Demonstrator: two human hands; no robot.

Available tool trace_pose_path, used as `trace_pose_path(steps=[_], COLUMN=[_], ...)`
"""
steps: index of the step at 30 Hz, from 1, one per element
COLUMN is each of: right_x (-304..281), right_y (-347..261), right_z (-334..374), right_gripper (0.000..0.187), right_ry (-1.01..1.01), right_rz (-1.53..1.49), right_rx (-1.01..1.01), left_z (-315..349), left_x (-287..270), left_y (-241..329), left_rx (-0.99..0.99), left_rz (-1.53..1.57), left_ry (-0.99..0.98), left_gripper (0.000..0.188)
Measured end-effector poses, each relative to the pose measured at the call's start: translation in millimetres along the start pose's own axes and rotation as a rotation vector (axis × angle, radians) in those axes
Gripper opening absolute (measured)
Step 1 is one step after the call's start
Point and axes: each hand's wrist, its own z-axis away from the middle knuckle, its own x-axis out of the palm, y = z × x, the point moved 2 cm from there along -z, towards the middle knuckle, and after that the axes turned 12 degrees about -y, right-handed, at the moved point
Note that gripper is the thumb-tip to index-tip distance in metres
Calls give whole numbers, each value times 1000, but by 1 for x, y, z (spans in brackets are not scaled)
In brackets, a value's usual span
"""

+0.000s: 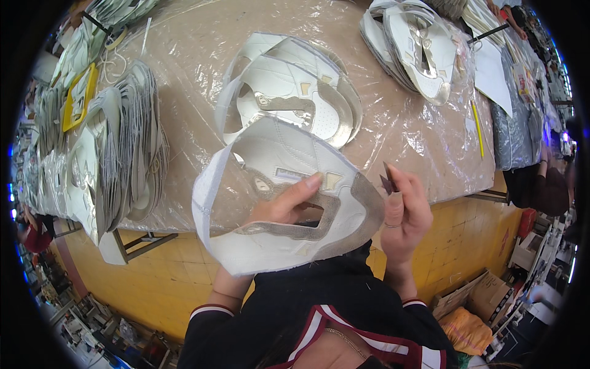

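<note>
A white shoe upper (350, 209) with grey-beige trim is held up in front of me, over the near edge of the table. My left hand (283, 206) is closed on it, the thumb pressed on its surface beside the opening and the fingers partly hidden behind. Close to the upper's right edge, my right hand (405, 218) pinches a small dark pointed piece (388, 181), possibly a blade; its exact kind is unclear. Just beyond the held upper, several similar shoe uppers (307, 80) lie overlapping on the table.
Clear plastic sheeting covers the table (184, 37). Stacked uppers (123, 147) stand at left beside a yellow tray (83, 98); another stack (424, 43) lies far right. A yellow pencil-like stick (477, 129) rests near the right edge. Cardboard boxes (488, 295) and an orange bag (465, 329) are on the floor.
</note>
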Motion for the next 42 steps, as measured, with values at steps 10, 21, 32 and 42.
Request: trace_pose_path(steps=[10, 21, 32, 42], right_x=[-12, -8, -5, -3], right_y=[4, 1, 3, 1], right_z=[0, 5, 9, 9], right_gripper=[28, 25, 26, 28], right_ry=[-358, -336, -345, -364], right_rz=[-440, -390, -441, -524], right_rx=[206, 208, 236, 247], left_z=[4, 4, 3, 2], left_x=[-5, -20, -24, -28], left_y=[4, 4, 3, 4], left_rx=[-37, 34, 27, 58], left_rz=[-155, -383, -376, -356], left_ry=[38, 24, 27, -12], left_gripper=[45, 48, 49, 49])
